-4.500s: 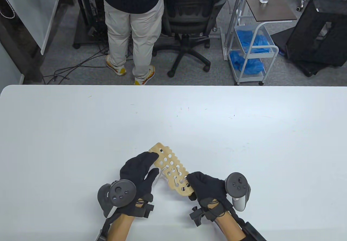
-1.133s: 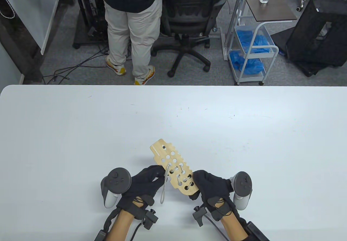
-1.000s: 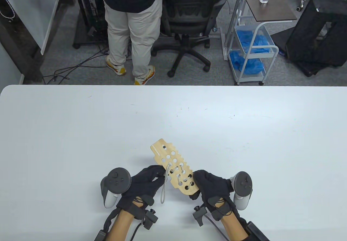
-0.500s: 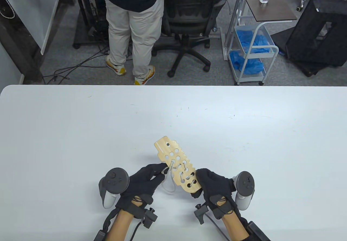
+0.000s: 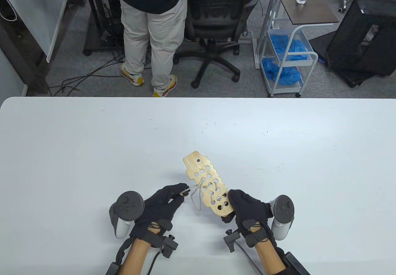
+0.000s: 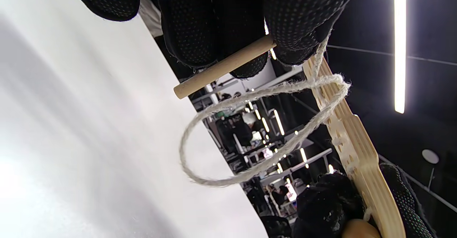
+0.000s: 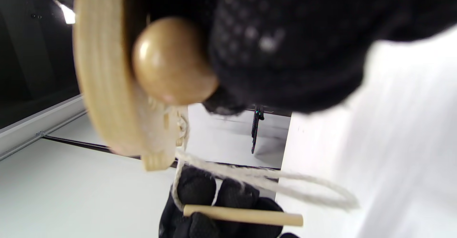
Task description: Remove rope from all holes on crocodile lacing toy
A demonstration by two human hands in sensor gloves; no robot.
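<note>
Wood: board (image 5: pixel 208 184), pale, punched with round holes, toothed along its right edge; held off the table (image 5: pixel 92 151) near the front edge, long axis running up-left.
Board, near end: gripped by right hand (image 5: pixel 247 210), fingers clamped on the rounded end; right wrist view shows a round knob (image 7: pixel 171 61) on the board beside the gloved fingers.
Board, far end: free, holes there bare.
Rope (image 5: pixel 198 196): pale twine, laced through the holes on the half nearer the right hand; a slack loop hangs off the board's left edge, between the hands.
Peg (image 6: pixel 223 66): short dowel at the rope's end, pinched by left hand (image 5: pixel 161 204), fingers together on it, one end sticking out.
Left hand, position: just left of the board, apart from it; rope runs from fingertips (image 5: pixel 183 191) to the board's edge.
Loop, left wrist view: hangs in air below the peg, off the table.
Room: bare table on both sides and ahead of the hands.
Behind the table: person (image 5: pixel 151 24) standing, chair (image 5: pixel 216 24), cart (image 5: pixel 286 49).
</note>
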